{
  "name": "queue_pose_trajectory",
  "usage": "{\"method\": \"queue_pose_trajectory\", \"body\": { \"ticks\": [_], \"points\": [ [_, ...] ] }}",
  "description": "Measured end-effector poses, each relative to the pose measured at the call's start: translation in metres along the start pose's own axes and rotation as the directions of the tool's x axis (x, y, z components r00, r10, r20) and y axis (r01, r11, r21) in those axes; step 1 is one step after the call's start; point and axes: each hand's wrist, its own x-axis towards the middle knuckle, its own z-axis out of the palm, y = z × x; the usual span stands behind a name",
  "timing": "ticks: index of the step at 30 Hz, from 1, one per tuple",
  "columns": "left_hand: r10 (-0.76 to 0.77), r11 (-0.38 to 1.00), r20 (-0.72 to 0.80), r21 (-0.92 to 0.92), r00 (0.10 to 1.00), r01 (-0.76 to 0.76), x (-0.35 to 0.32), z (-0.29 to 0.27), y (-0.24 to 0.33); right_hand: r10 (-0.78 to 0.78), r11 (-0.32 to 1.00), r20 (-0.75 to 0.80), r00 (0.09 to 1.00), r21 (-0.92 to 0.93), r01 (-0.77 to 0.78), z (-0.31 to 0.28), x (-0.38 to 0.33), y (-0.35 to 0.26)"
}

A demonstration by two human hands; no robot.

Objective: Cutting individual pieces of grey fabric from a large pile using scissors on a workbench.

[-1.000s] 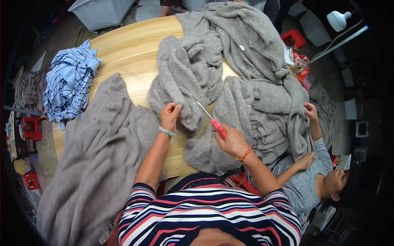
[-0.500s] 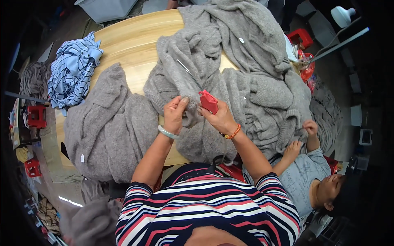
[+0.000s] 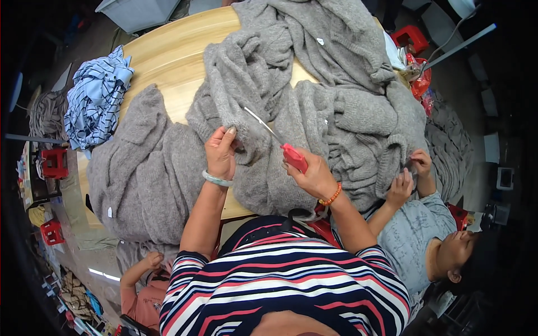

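My left hand (image 3: 220,154) pinches the edge of a fuzzy grey knit garment (image 3: 235,84) between thumb and fingers. My right hand (image 3: 316,178) is closed around the red handle of a tool (image 3: 294,158) with a long, thin metal shaft. I cannot make out exactly what kind of tool it is. Its shaft slants up and left, and the tip lies in front of the grey knit, a little right of my left fingertips. Folds of the same cloth hang between and below my hands.
More grey knits (image 3: 143,162) lie left and right on the wooden table (image 3: 162,53). A blue patterned cloth (image 3: 100,92) sits at the left edge. One co-worker's hands (image 3: 409,179) work at the right; another's arm (image 3: 140,271) is at lower left. A red stool (image 3: 409,39) stands beyond.
My left hand has moved left; my right hand has moved right and down with the tool. The right co-worker's hands have come together, and another person's arm now shows at lower left.
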Motion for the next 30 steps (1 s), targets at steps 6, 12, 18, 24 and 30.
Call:
{"method": "queue_pose_trajectory", "body": {
  "ticks": [6,12,18,24,30],
  "points": [
    [0.062,0.998,-0.034,0.024,0.997,-0.061,0.005,-0.006,-0.002,0.033,0.995,0.027,0.999,-0.092,-0.030,0.003,-0.022,-0.002],
    [0.054,0.997,0.033,0.052,0.998,-0.055,0.008,-0.019,-0.003,0.050,0.996,0.018,0.999,-0.080,-0.049,0.005,-0.024,-0.008],
    [-0.056,0.992,0.034,0.112,0.998,0.052,-0.005,0.002,0.008,-0.016,0.996,-0.113,0.993,0.081,0.026,0.005,-0.006,-0.009],
    [-0.158,0.987,0.150,0.034,0.976,0.155,-0.022,0.016,0.015,-0.082,0.953,-0.053,0.995,0.289,0.094,0.017,0.044,-0.010],
    [-0.131,0.991,0.157,0.042,0.979,0.126,-0.026,0.015,0.020,-0.083,0.855,0.013,0.996,0.515,0.064,0.024,0.055,-0.021]
  ]
}}
